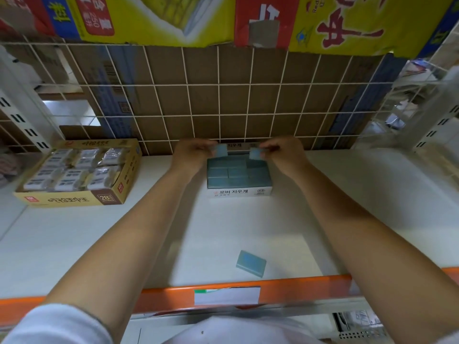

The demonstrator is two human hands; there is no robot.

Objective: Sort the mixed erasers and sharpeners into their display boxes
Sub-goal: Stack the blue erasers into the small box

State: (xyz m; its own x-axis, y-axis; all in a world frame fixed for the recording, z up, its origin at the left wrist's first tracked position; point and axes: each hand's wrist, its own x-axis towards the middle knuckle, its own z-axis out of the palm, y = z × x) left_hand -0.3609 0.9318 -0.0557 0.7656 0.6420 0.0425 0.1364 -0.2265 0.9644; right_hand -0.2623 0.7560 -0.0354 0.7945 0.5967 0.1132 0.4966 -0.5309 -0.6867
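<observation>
the white display box (239,192) at the shelf's far centre is nearly full of blue erasers, the left hand (192,151) and right hand (283,150) each pinch one above it, and one loose eraser (250,263) remains near.

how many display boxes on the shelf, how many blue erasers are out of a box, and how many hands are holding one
Display boxes: 2, the white box and the brown box
Blue erasers outside a box: 3, one in the left hand, one in the right hand, one loose eraser near the shelf edge
Hands holding an eraser: 2
Total: 7
</observation>
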